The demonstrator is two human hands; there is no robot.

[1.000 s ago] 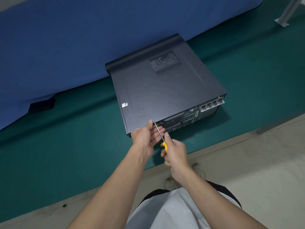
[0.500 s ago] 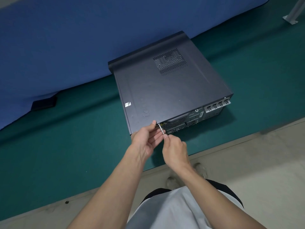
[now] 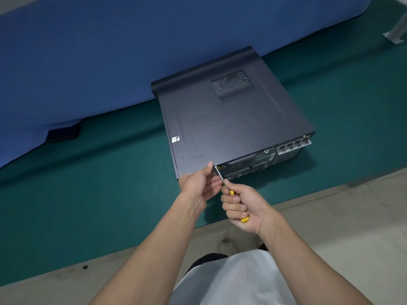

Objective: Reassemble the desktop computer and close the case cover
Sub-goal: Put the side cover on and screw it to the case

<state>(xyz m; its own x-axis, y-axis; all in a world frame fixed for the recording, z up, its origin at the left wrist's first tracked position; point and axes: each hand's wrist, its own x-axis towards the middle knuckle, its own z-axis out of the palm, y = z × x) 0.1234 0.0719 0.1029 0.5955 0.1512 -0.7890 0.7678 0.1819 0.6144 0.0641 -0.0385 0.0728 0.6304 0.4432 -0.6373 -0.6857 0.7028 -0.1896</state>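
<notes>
A dark grey desktop computer [image 3: 229,124] lies flat on the green mat, its case cover [image 3: 209,128] on top with a vent grille near the far end. Its rear panel [image 3: 259,164] with ports faces me. My right hand [image 3: 244,205] grips the yellow handle of a screwdriver [image 3: 222,179], whose metal shaft points up-left to the near left corner of the rear panel. My left hand [image 3: 198,183] is at that corner, thumb on the cover's edge and fingers curled beside the shaft. The screw itself is hidden behind the tip and fingers.
The green mat [image 3: 88,183] covers the floor in front of a blue cloth backdrop [image 3: 110,51]. A small dark block [image 3: 63,133] lies at the cloth's edge on the left. A metal stand foot [image 3: 394,36] is at the far right. Bare beige floor [image 3: 330,216] lies nearest me.
My right hand has turned on the screwdriver, so the yellow handle shows again at both ends of my fist. My left hand stays at the rear corner. The camera has shifted slightly.
</notes>
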